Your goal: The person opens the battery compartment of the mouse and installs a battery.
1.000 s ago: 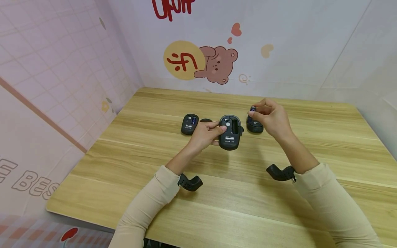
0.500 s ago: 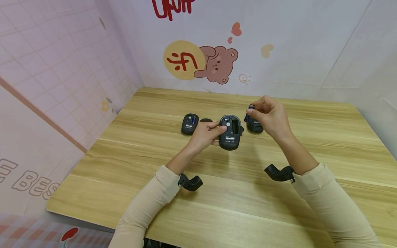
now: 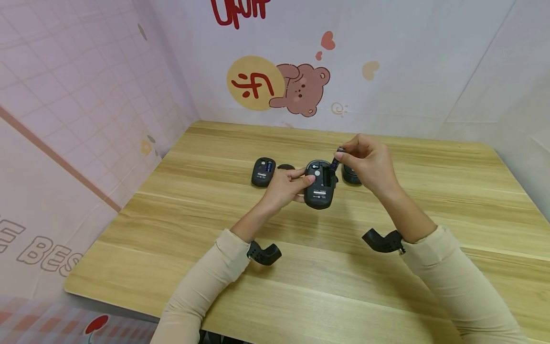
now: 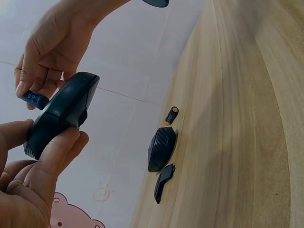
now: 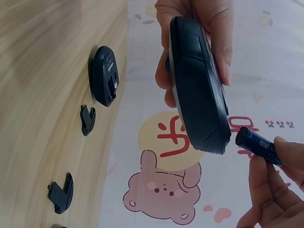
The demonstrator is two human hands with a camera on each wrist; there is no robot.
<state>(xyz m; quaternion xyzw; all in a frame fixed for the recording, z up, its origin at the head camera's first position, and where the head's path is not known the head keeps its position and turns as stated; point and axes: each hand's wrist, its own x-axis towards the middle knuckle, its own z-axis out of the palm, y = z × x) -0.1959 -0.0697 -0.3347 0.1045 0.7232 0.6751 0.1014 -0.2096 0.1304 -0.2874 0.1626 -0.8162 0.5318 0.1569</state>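
Observation:
My left hand [image 3: 281,188] grips a black computer mouse [image 3: 319,197] above the table, thumb over its underside. The underside faces me, and its long battery slot is uncovered. Between the thumb and fingers of my right hand [image 3: 373,165] is a dark blue battery [image 3: 334,164], pinched near its upper end. It tilts at the slot's upper right edge in the head view. In the right wrist view the battery [image 5: 258,144] appears just off the end of the mouse [image 5: 197,90]. Whether it touches the mouse cannot be told.
A second mouse [image 3: 263,172] lies underside up at the left with a blue battery in it. Another mouse [image 3: 351,177] sits behind my right hand, with a loose battery [image 4: 172,115] and a cover [image 4: 164,184] beside it. Two more covers, one [image 5: 88,119] above another [image 5: 61,194], lie on the table.
My right hand has carried the battery left, from over the right-hand mouse to the slot of the held mouse, tilting it. My left hand has hardly moved.

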